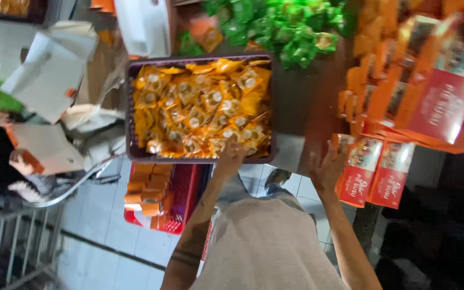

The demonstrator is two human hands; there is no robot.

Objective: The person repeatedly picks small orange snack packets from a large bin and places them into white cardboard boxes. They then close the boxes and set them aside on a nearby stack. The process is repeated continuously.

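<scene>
Head view shows a purple crate [131, 107] in the middle of the frame, full of small yellow-orange packets [202, 107] lying loose in a heap. The left hand [231, 157] is at the lower edge of the crate, over the nearest packets; its fingers look bent down toward them, but motion blur hides if they pinch one or not, so I cannot tell. The right hand [327, 167] is right of centre, fingers spread and holding nothing, touching or almost touching the corner of a red and orange carton [356, 169], which leans beside a second similar one. More such cartons [436, 86] are stacked at the upper right, and a pile of green packets [280, 27] lies at the top. A red basket [181, 196] with orange boxes stands below the crate, on the tiled floor. At the left edge another person holds white cardboard [49, 147].

The packets seem light, soft and a little slippery; I think it is best to pinch one by its sealed edge
</scene>
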